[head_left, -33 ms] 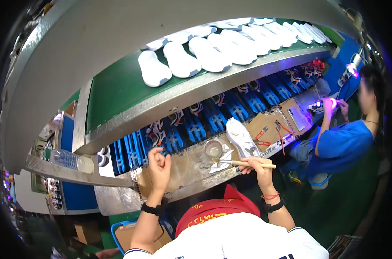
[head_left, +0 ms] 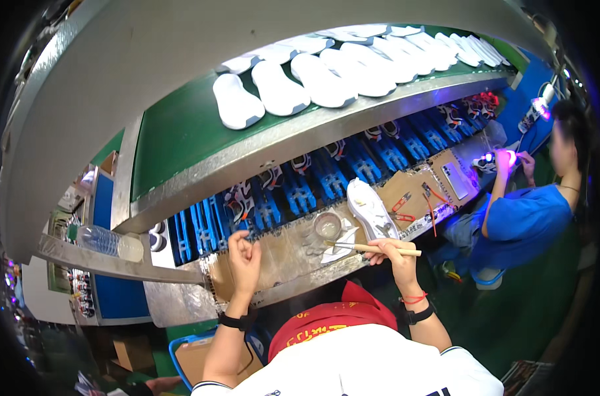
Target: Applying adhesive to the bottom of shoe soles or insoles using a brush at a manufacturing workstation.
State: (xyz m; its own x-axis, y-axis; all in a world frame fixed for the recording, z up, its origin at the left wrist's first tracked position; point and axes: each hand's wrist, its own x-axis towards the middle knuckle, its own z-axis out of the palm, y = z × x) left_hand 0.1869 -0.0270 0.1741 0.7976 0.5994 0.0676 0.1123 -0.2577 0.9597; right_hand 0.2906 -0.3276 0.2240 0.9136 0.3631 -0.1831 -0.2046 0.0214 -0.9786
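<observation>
My right hand grips a brush by its pale wooden handle. The brush's tip rests beside a small round cup of cloudy liquid, over a crumpled white scrap on the bench. Just beyond that hand lies a white shoe sole with its hollow side up. My left hand is raised over the near edge of the bench, its fingers loosely curled and apart with nothing in them.
Blue racks with shoe uppers line the bench's back. Above runs a green conveyor belt with white soles. Orange-handled cutters and a phone lie right. A plastic bottle stands left. A co-worker sits right.
My left hand sits very slightly lower. The brush in my right hand has hardly moved.
</observation>
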